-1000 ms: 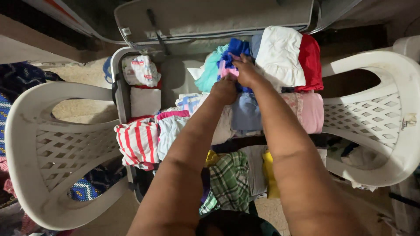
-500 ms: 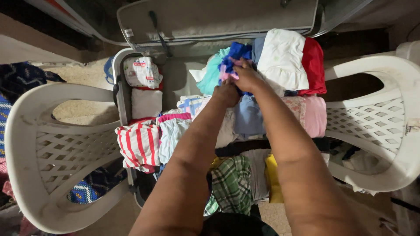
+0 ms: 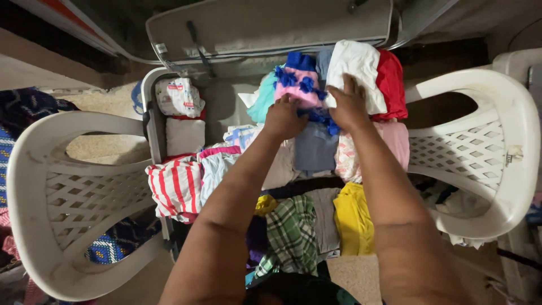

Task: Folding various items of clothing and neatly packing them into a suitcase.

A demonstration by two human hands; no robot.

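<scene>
A pink garment with blue flower trim (image 3: 296, 87) lies near the upper middle of the frame, on top of folded clothes in an open suitcase (image 3: 155, 121). The left hand (image 3: 284, 117) presses its near edge, fingers curled down onto the cloth; the right hand (image 3: 350, 104) lies flat, fingers spread, partly on the pink piece's blue trim and partly on the white folded garment (image 3: 355, 65) beside it. A red piece (image 3: 392, 79) sits just right of that. The case looks largely packed: a red-and-white striped top (image 3: 175, 186) at left, a green plaid shirt (image 3: 291, 231) and a yellow garment (image 3: 353, 217) lower down. White plastic chairs (image 3: 62, 186) flank the case on both sides.
</scene>
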